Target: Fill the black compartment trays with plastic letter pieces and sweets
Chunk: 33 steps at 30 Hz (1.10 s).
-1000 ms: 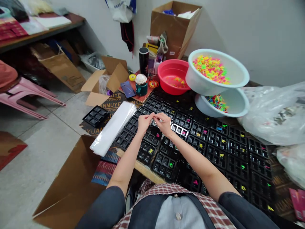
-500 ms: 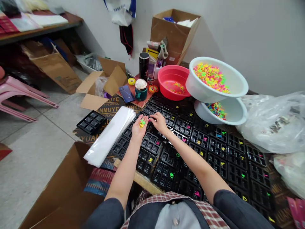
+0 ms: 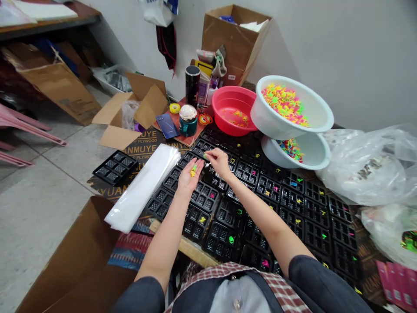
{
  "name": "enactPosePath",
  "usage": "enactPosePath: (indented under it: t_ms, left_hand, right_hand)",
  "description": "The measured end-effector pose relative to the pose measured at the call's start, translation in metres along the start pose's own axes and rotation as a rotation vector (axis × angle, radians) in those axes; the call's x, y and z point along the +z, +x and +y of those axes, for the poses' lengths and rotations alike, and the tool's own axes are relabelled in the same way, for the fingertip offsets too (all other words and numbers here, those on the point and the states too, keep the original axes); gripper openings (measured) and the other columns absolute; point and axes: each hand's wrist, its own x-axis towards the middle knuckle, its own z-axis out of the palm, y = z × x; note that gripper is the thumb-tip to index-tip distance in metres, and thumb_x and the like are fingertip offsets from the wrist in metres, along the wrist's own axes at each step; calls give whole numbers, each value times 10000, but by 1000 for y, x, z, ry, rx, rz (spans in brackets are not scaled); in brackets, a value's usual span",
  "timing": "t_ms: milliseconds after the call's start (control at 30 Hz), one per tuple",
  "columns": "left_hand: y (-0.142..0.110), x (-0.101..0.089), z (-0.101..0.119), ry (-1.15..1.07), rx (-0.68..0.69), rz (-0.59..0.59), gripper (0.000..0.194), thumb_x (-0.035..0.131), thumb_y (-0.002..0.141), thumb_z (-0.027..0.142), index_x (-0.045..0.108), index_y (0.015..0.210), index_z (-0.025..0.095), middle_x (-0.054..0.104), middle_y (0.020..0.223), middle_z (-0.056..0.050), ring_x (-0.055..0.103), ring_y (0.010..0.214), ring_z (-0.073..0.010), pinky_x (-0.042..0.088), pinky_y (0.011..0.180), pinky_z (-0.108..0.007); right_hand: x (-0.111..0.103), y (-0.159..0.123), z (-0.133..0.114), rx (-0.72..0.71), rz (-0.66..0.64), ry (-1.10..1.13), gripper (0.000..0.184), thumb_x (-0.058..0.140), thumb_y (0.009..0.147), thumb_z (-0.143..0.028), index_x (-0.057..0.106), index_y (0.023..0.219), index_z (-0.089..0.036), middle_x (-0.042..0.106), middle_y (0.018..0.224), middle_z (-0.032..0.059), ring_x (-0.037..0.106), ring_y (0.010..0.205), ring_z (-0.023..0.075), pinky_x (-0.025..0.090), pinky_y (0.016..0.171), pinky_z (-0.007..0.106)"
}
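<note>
Fingers (image 3: 211,153) of the right hand (image 3: 222,164) are pinched together, a small green piece (image 3: 205,155) at their tips, as far as I can make out from here. Just beside it, the left hand (image 3: 186,177) is turned palm up, its fingers extended, cradling a few yellow and green pieces (image 3: 193,171). Both are above rows of black trays (image 3: 217,238), many with one bright piece in a compartment. Beyond the trays, on the table (image 3: 148,150), I see a red basin (image 3: 224,117) next to two stacked pale basins (image 3: 270,117).
</note>
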Motion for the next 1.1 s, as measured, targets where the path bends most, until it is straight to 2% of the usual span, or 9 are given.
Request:
enactPosePath:
  t_ms: [200,367,467,567,667,767,867,967,1100]
  left_hand:
    - [4,-2,-2,34,-14,44,289,449,988,290,648,1048,90,722,935,-146,731,835,-166,583,714,-220]
    - [9,-6,-6,78,-18,0,348,456,984,358,675,934,92,727,828,-120,724,746,-150,578,696,-217]
    - [7,-5,-7,66,-30,-9,332,460,987,336,677,907,97,715,752,-84,701,669,-123,566,675,-201]
    - [4,-2,-8,82,-72,-5,357,434,996,322,670,868,86,708,730,-91,690,656,-125,561,681,-213]
    - [2,-2,-9,131,-58,-14,349,432,995,295,665,835,91,710,747,-98,684,657,-127,557,675,-225]
    - [2,-6,-9,189,3,-1,205,543,937,222,658,805,115,614,590,-7,555,467,-57,454,495,-145]
    - [2,-9,-6,196,43,-34,118,622,861,213,666,803,120,455,501,62,366,355,-16,271,357,-117]
    - [-1,-7,-4,155,28,-51,168,556,845,202,692,878,108,487,563,32,404,394,-35,296,356,-130]
    - [-4,-3,-3,171,-3,-7,212,504,806,61,694,899,79,519,596,5,440,430,-38,330,379,-122]
  right_hand:
    - [-11,36,28,136,33,-296,115,688,826,-259,768,872,-190,591,858,76,569,880,241,480,831,395]
    - [-5,14,-2,-144,-141,-88,309,726,819,-417,740,1066,-231,601,953,60,574,882,205,492,811,359]
    - [-3,0,-21,-290,-314,-87,170,761,802,-342,759,947,-252,619,940,48,559,897,203,470,845,373]
    - [-7,-6,-27,-288,-330,-75,76,755,812,-292,750,867,-239,637,890,38,551,871,197,456,847,377]
    - [-14,-7,-21,-234,-301,55,130,744,820,-326,714,870,-211,653,846,26,566,813,178,466,804,343]
    - [-21,2,-4,-121,-173,70,145,700,844,-330,679,894,-196,659,847,27,575,774,169,469,750,312]
    - [-29,27,23,0,0,-132,96,695,825,-263,664,864,-180,646,843,43,569,792,184,455,771,319]
    - [-35,60,50,152,88,-329,65,675,822,-220,664,855,-166,631,858,64,563,814,202,442,793,332]
    - [-33,94,62,301,60,-455,182,662,848,-227,688,995,-122,635,976,122,579,871,234,453,811,353]
